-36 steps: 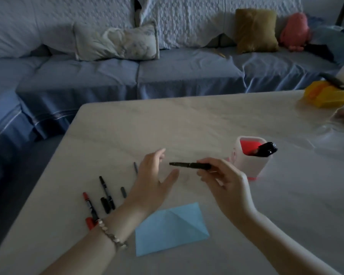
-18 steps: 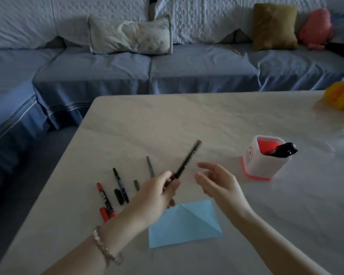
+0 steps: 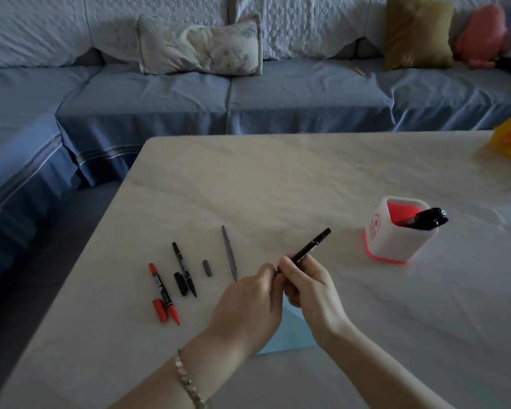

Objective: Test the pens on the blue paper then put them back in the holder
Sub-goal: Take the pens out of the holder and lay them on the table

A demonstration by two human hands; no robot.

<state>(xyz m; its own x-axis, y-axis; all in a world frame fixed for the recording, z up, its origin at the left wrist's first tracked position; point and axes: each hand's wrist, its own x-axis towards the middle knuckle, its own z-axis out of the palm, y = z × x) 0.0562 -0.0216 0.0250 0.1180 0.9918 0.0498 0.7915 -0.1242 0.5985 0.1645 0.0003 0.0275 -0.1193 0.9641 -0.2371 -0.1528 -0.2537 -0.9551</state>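
Head view: right hand (image 3: pixel 310 290) grips a black pen (image 3: pixel 309 250) mid-barrel, far end angled up & right. Left hand (image 3: pixel 248 305) pinches its near end. Blue paper (image 3: pixel 292 330) lies on the bench (image 3: pixel 278 178) under both, mostly hidden. Holder (image 3: pixel 396 240) stands right w/ a black marker (image 3: pixel 428 220) inside. Red pen (image 3: pixel 160 286), grey pen (image 3: pixel 229 252) & caps lie left.

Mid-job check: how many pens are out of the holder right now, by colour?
Black: 2 (lying black pen, held black pen)
Red: 1 (red pen)
Grey: 1 (grey pen)
Total: 4
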